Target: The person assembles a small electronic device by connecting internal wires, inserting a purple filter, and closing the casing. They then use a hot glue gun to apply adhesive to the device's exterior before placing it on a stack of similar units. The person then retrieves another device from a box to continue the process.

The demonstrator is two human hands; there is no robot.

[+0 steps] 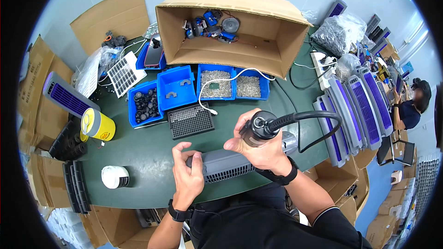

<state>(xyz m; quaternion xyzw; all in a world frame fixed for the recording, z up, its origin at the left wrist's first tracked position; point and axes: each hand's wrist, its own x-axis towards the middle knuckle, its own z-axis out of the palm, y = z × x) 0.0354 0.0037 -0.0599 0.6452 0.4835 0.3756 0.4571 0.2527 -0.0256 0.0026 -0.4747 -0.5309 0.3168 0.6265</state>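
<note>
A long grey plastic housing (226,160) with a slotted side lies along the near table edge in front of me. My left hand (188,177) is closed around its left end, thumb on top and index finger lifted off. My right hand (266,152) wraps round an electric screwdriver (261,128), black on top with a thick cord curving off to the right. The screwdriver stands roughly upright over the right half of the housing. Its tip is hidden under my hand, so I cannot tell if it touches a screw.
Blue bins of screws (217,83) and black knobs (144,106) stand beyond a perforated black tray (191,121). A large cardboard box (281,48) holds motors. Purple-grey housings (353,110) are stacked right; a yellow canister (99,124) and white tub (114,176) stand left. Another person (410,106) sits far right.
</note>
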